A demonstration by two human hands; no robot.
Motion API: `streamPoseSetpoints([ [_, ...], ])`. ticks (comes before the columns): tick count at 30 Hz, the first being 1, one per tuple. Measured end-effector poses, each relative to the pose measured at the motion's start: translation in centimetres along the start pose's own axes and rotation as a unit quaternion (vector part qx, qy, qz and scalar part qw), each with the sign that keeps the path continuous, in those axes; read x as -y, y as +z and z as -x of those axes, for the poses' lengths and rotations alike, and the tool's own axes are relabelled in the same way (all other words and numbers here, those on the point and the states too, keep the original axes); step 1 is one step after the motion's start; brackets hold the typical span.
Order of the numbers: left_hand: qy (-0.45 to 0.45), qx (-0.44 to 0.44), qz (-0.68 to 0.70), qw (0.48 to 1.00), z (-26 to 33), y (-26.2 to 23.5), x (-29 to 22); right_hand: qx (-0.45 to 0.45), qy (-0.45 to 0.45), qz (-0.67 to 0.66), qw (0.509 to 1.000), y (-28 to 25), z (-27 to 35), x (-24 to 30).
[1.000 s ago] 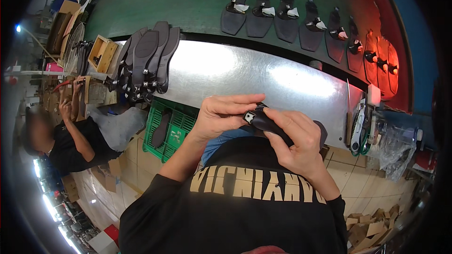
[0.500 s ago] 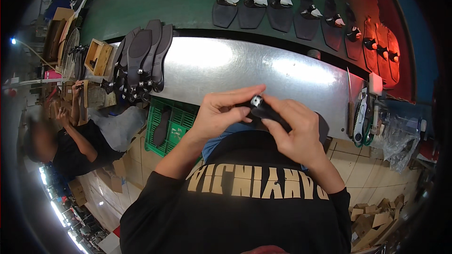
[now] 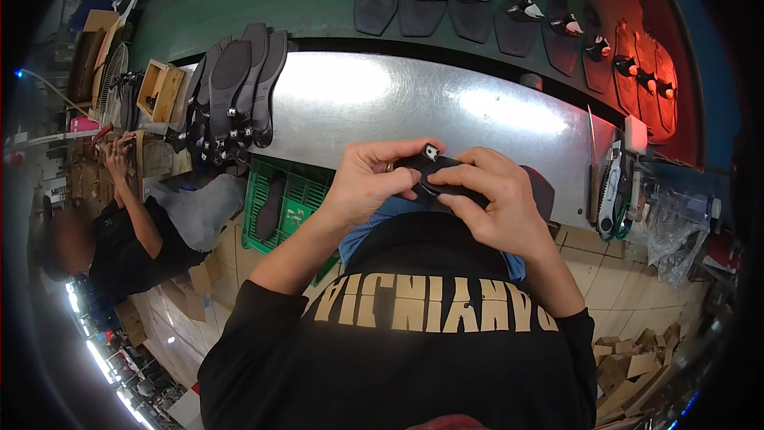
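Close to my body, just off the near edge of the metal bench, I hold a black shoe sole (image 3: pixel 446 173) with both hands. Its small heel end (image 3: pixel 430 152) bears a pale, shiny tip with dark spots. My left hand (image 3: pixel 360 185) is closed on the heel end, forefinger stretched behind the tip and thumb in front. Fingers of my right hand (image 3: pixel 503 201) are bent and pinch the sole's dark edge. A rounded dark piece (image 3: pixel 543 191) shows beyond my right wrist; whether it belongs to the held sole, I cannot tell.
A pile of black soles (image 3: pixel 235 80) lies at the bench's (image 3: pixel 430 95) left. More soles with straps (image 3: pixel 471 12) line the green belt (image 3: pixel 239 0), some under red light. A green crate (image 3: pixel 290 223), a cutter knife (image 3: pixel 609 183) and a seated co-worker (image 3: pixel 143 227) are nearby.
My right fingers have shifted and curled over the sole's edge. The heel tip now stands more upright beside my left forefinger. At left, the co-worker's hands have moved; my view has shifted slightly.
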State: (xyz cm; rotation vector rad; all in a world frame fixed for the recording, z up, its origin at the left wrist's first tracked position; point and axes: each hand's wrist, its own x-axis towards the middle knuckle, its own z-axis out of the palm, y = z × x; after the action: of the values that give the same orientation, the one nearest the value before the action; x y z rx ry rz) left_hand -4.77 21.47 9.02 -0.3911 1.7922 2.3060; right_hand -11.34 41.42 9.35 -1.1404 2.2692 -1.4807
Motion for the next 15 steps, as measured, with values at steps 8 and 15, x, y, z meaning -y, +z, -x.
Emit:
streamPoseSetpoints([
  [8, 0.007, -0.022, -0.017, 1.000, -0.3, 0.6, -0.1, -0.016, 0.036, -0.028, 0.999, 1.1, 0.5, -0.4],
  [15, -0.006, -0.008, 0.039, 0.999, -0.5, 0.0, 0.0, -0.086, -0.026, 0.030, 0.996, 2.2, 0.9, -0.8],
])
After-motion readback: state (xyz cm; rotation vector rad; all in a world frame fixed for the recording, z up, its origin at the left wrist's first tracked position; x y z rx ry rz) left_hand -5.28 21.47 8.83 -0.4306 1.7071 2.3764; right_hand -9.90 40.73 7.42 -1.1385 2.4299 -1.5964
